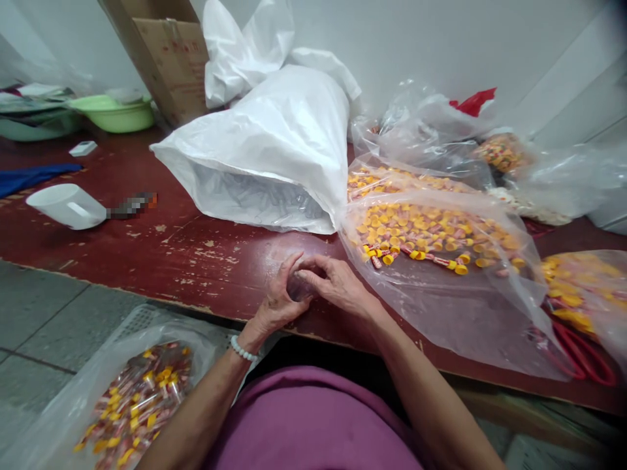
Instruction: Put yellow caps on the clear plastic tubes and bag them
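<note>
My left hand (278, 301), with a pale bead bracelet on its wrist, is curled at the front of the dark red table (196, 261). My right hand (337, 282) meets it from the right, thumb and fingers bent inward. Something see-through seems to be between them, too blurred to name. Just beyond lies a white woven sack (294, 124), its mouth towards me, with clear plastic tubes (264, 192) inside. To the right, an open clear plastic bag (392, 313) holds many small yellow caps with red-and-white wrapped pieces (416, 225).
Below the table's front edge at left, a lined crate holds filled yellow-capped tubes (142, 391). A white mug (67, 205), a green basin (115, 114) and a cardboard box (171, 65) stand at left. Another bag of yellow caps (582, 281) and a red strap (588, 362) lie at right.
</note>
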